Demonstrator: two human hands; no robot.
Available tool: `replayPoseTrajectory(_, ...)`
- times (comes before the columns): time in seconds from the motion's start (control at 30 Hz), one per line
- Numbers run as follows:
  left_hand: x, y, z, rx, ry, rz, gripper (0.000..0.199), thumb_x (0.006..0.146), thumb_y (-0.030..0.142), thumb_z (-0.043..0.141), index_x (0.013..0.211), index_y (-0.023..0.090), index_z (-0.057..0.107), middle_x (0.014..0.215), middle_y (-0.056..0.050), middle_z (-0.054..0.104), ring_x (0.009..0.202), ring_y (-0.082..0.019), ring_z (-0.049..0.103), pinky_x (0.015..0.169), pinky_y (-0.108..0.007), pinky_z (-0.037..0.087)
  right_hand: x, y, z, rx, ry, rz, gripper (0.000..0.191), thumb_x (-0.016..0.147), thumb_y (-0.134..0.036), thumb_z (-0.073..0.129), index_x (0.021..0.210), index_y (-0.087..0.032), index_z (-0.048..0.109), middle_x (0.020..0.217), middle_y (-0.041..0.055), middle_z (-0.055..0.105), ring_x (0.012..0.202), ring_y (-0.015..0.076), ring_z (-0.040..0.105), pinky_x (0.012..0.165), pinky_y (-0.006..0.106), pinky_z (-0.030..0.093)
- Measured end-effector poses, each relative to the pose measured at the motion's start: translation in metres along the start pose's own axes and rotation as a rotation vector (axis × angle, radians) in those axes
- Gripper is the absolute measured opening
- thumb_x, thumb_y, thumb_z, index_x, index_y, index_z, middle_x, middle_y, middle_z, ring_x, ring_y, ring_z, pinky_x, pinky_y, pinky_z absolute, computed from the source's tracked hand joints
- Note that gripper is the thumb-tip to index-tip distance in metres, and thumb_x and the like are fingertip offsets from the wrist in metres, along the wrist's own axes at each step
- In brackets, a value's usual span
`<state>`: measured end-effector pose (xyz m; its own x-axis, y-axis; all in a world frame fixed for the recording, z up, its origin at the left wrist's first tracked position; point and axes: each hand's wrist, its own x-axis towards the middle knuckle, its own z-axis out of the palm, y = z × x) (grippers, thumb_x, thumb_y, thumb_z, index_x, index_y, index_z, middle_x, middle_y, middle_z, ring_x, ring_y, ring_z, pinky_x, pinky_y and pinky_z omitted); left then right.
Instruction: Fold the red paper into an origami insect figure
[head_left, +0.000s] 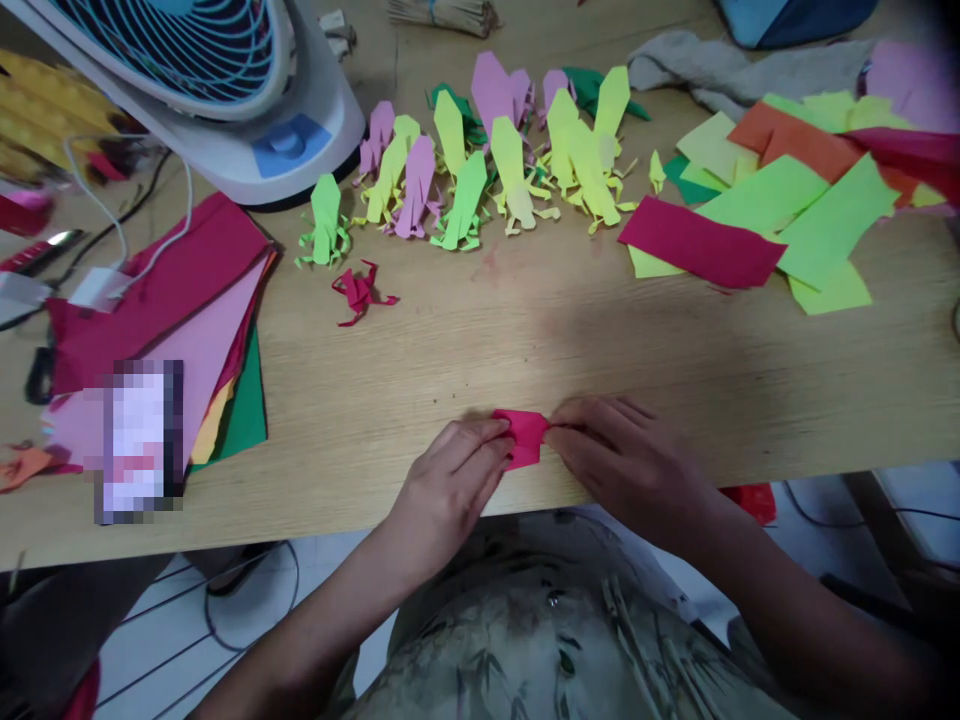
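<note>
A small folded piece of pinkish-red paper (531, 430) lies near the front edge of the wooden table. My left hand (459, 470) grips its left side, fingers bent together over the paper. At the opposite side, my right hand (611, 440) pinches the upper right corner between thumb and fingers. The pinched tip is partly hidden. Beyond my hands sits a small red folded-paper figure (360, 292) with thin bent limbs. Farther back stand several folded-paper figures with long bodies and curled legs, among them a light green one (327, 220) and a purple one (417, 188).
A fan (300, 110) stands at the back left. Coloured sheets (172, 290) lie at left beneath a charger (101, 288) and a blurred-out phone (142, 440). On the right, loose paper pieces (772, 200) overlap in a pile, near a grey cloth (697, 70).
</note>
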<state>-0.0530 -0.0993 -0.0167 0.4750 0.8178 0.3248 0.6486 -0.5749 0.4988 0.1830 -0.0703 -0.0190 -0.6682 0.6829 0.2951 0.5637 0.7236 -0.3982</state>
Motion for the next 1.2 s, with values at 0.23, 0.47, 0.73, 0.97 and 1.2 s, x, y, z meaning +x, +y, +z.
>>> replayPoseTrajectory(0.23,0.0,0.001,-0.001,0.056,-0.016,-0.001,0.023,0.095,0.013,0.06,0.118,0.013,0.066,0.12,-0.011,0.07,0.111,-0.02,0.065,0.097,-0.037,0.059,0.011,0.006,-0.004,0.091,-0.072,-0.023,0.021,0.099,-0.016,0.048,0.102,-0.019,0.069,0.1,0.0089,0.064,0.091,0.0225,0.059,0.08,0.038,0.047)
replayPoseTrajectory(0.47,0.003,0.004,-0.003,0.11,-0.032,-0.007,0.019,0.096,0.014,0.059,0.113,0.015,0.068,0.119,-0.009,0.071,0.109,-0.02,0.067,0.093,-0.036,0.06,0.021,0.006,-0.006,0.224,-0.089,0.069,0.022,0.1,-0.02,0.048,0.093,-0.018,0.069,0.092,0.0074,0.061,0.085,0.0197,0.057,0.077,0.035,0.047)
replayPoseTrajectory(0.73,-0.005,0.0,-0.003,0.119,-0.052,0.043,0.025,0.097,0.013,0.056,0.121,0.013,0.064,0.124,-0.012,0.069,0.113,-0.021,0.066,0.096,-0.038,0.059,0.027,0.002,-0.004,0.292,-0.033,0.247,0.015,0.095,-0.02,0.056,0.084,-0.018,0.065,0.083,0.0047,0.059,0.075,0.0172,0.056,0.066,0.031,0.042)
replayPoseTrajectory(0.97,-0.01,0.001,-0.01,0.168,-0.162,0.078,0.045,0.098,0.009,0.05,0.142,0.011,0.051,0.138,-0.014,0.061,0.129,-0.024,0.056,0.107,-0.038,0.052,0.03,-0.004,-0.001,0.202,-0.062,0.329,0.014,0.092,-0.018,0.056,0.078,-0.018,0.058,0.082,0.0045,0.055,0.073,0.0175,0.053,0.066,0.032,0.042)
replayPoseTrajectory(1.2,-0.012,0.004,-0.015,0.249,-0.235,0.139,0.047,0.098,0.007,0.045,0.145,0.005,0.048,0.143,-0.017,0.057,0.138,-0.029,0.049,0.11,-0.042,0.051,0.033,-0.007,-0.002,0.148,-0.098,0.368,0.012,0.094,-0.018,0.052,0.083,-0.017,0.057,0.089,0.0071,0.055,0.081,0.0197,0.055,0.076,0.035,0.046)
